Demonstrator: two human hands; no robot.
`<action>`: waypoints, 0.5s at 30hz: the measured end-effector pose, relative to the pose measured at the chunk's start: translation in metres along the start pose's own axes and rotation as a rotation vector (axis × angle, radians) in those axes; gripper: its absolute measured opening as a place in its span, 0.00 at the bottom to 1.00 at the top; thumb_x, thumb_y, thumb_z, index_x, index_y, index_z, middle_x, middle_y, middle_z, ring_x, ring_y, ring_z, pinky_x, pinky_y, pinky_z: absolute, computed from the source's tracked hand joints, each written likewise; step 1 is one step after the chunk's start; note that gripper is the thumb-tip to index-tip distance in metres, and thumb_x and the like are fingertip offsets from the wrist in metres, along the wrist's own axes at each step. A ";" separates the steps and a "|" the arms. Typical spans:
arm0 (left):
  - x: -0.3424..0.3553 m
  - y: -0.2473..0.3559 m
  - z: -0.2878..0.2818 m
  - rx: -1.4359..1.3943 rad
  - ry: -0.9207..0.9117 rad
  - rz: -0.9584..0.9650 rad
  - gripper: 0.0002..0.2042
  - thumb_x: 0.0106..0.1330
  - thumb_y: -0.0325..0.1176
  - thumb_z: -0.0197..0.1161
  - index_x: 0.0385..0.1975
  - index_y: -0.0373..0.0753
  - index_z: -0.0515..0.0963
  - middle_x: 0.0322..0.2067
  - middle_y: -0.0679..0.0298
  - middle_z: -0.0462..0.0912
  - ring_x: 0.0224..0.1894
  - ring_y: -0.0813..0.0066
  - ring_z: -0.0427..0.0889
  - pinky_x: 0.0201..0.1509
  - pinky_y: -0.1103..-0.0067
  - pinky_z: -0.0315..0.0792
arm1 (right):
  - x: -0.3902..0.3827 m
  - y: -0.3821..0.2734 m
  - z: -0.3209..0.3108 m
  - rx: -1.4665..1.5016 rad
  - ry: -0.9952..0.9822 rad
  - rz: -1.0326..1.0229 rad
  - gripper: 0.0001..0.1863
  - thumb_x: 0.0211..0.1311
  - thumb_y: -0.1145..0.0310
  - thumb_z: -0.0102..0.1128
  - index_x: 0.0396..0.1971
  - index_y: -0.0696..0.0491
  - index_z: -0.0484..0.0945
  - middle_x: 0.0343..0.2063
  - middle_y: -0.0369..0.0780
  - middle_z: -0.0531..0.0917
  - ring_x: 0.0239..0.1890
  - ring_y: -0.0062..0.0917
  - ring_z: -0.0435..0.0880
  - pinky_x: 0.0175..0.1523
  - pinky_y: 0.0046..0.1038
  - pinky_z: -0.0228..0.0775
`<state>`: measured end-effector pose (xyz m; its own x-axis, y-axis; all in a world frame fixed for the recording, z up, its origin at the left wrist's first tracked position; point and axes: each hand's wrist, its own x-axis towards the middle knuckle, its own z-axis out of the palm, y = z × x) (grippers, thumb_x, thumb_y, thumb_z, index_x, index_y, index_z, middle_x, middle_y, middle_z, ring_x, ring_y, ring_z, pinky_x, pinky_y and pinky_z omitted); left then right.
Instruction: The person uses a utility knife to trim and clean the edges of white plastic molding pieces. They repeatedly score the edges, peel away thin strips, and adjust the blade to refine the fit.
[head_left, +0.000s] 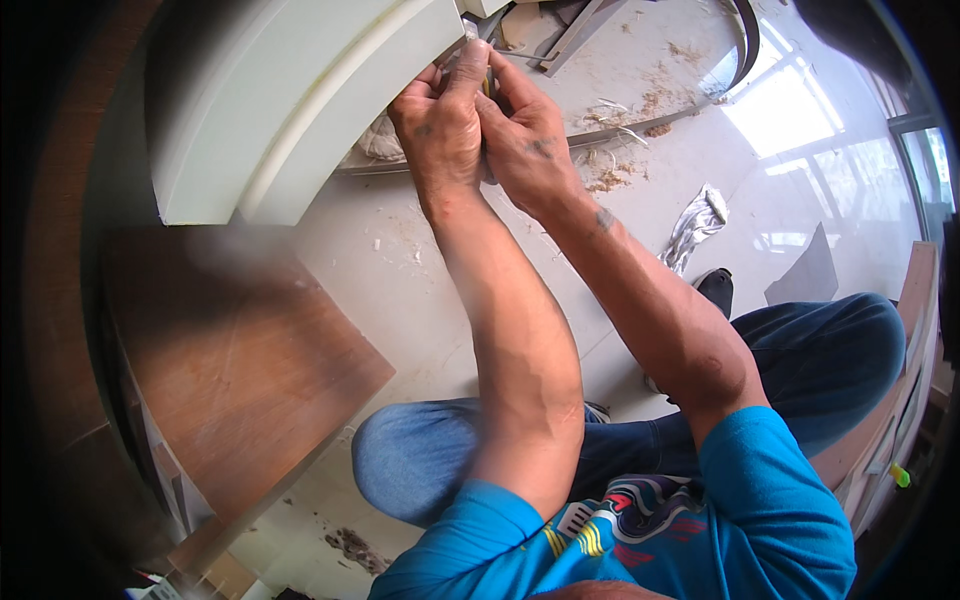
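At the edge of a pale, moulded panel [350,110], my two hands are pressed close together. My left hand [445,130] is closed, its fingers curled by the panel's edge and its thumb against a small light-coloured piece [470,30] there. Beside it, touching, my right hand [525,145] is closed around something mostly hidden; only a dark and yellow bit [488,85] shows between the fingers. What either hand grips cannot be made out. A thin metal rod [525,55] sticks out just beyond my right fingers.
A brown wooden board [250,370] lies at the left. Shavings [610,180] litter the pale glossy floor. A curved strip [750,45] bends round the far side. A crumpled silvery wrapper [697,225] and a grey sheet [808,268] lie right. Long boards [915,300] lean at far right.
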<state>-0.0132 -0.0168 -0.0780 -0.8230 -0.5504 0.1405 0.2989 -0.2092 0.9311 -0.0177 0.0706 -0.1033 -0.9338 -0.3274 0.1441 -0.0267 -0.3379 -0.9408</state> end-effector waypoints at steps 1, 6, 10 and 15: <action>0.001 0.001 0.000 0.029 0.006 -0.003 0.12 0.69 0.28 0.74 0.48 0.30 0.87 0.43 0.62 0.90 0.46 0.76 0.85 0.55 0.80 0.75 | 0.002 0.001 0.001 0.026 -0.001 -0.006 0.31 0.79 0.69 0.59 0.76 0.65 0.64 0.57 0.47 0.84 0.57 0.23 0.82 0.62 0.25 0.75; 0.003 0.005 0.004 0.090 0.036 0.113 0.12 0.69 0.29 0.73 0.48 0.31 0.87 0.43 0.62 0.90 0.47 0.74 0.85 0.55 0.78 0.75 | 0.004 0.003 0.005 0.058 0.000 -0.009 0.32 0.79 0.69 0.59 0.76 0.65 0.63 0.58 0.48 0.84 0.58 0.24 0.82 0.64 0.26 0.74; -0.001 0.012 0.010 0.081 0.074 0.103 0.13 0.68 0.28 0.74 0.49 0.32 0.86 0.45 0.61 0.89 0.48 0.73 0.85 0.57 0.76 0.76 | 0.007 0.000 0.006 0.095 -0.012 0.011 0.31 0.79 0.69 0.59 0.75 0.65 0.64 0.56 0.47 0.85 0.57 0.23 0.82 0.63 0.25 0.74; 0.002 0.009 0.007 0.111 0.081 0.144 0.14 0.67 0.29 0.75 0.50 0.32 0.86 0.46 0.60 0.89 0.48 0.72 0.85 0.57 0.74 0.78 | 0.009 0.004 0.010 0.189 -0.021 -0.033 0.30 0.78 0.70 0.59 0.75 0.62 0.66 0.55 0.46 0.85 0.55 0.23 0.82 0.61 0.25 0.74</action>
<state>-0.0156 -0.0141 -0.0670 -0.7329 -0.6322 0.2512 0.3516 -0.0359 0.9355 -0.0227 0.0578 -0.1028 -0.9258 -0.3312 0.1820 0.0124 -0.5078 -0.8614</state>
